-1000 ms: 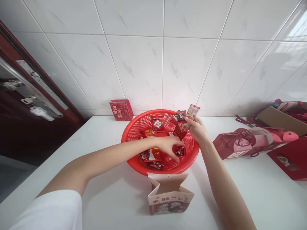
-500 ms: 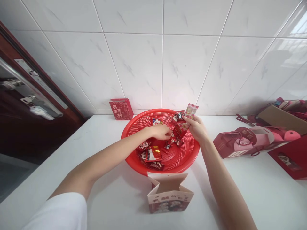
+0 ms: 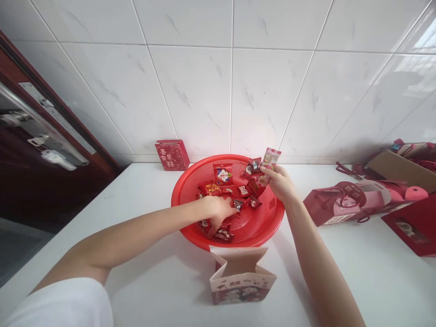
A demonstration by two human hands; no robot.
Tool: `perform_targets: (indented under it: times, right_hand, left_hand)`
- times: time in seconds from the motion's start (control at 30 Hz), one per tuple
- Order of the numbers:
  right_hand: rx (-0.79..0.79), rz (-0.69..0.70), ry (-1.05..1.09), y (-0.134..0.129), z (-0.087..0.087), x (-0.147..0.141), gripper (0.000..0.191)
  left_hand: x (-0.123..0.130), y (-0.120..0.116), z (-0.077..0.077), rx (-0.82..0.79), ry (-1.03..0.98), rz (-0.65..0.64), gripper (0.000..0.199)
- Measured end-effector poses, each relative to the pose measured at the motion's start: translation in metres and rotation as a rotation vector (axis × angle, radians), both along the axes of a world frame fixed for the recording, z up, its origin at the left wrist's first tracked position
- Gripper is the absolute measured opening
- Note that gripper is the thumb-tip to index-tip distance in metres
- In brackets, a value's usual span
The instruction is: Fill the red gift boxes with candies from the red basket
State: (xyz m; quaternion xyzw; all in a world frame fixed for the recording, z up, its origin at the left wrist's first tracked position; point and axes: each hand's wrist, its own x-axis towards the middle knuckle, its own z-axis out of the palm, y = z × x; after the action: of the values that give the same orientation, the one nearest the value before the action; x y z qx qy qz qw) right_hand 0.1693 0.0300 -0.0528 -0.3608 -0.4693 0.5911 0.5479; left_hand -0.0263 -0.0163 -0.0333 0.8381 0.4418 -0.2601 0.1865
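Note:
My left hand reaches down into the red plastic colander, over the wrapped candies at its near left. Its thumb is spread from the fingers, which touch the wrappers; no candy shows lifted in it. Pinched in my right hand, above the colander's right rim, are several wrapped candies: a clear-and-pink packet stands up from the fingers, with dark red wrapped candies beside it. More red candies lie in the colander. Just in front of it stands a paper gift box with its top open.
A small red box leans near the tiled wall at the back left. To the right stand pink and red gift boxes and a cardboard box of red items. A dark door with keys is at the left.
My left hand has moved from the colander's middle toward its near left side, and its fingers have spread. My right hand stays in place with its candies.

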Motion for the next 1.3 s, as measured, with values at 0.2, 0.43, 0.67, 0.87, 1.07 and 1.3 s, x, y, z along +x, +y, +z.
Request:
perform_targets:
  times: [0.2,0.43,0.67,0.87,1.07,1.3]
  right_hand:
    - [-0.004,0.003,-0.004,-0.002,0.000,-0.002,0.036]
    - [-0.009,0.030,0.000,-0.005,0.003,-0.004,0.034]
    - [-0.024,0.030,-0.007,-0.006,0.004,-0.004,0.037]
    - [-0.025,0.022,-0.019,-0.005,0.004,-0.004,0.034]
    - [-0.013,0.019,-0.018,-0.004,0.002,-0.004,0.034]
    - [-0.012,0.020,-0.011,-0.005,0.003,-0.005,0.035]
  left_hand:
    - [-0.015,0.016,-0.007,0.066,-0.209,0.035,0.022]
    - [-0.030,0.053,-0.005,0.094,-0.546,0.199,0.007]
    - [-0.035,0.068,-0.014,0.077,-0.768,0.352,0.022]
    - [-0.042,0.073,-0.019,0.047,-0.855,0.444,0.026]
    - [-0.041,0.071,-0.015,0.020,-0.876,0.433,0.024]
    - [-0.040,0.068,-0.009,0.035,-0.872,0.377,0.030]
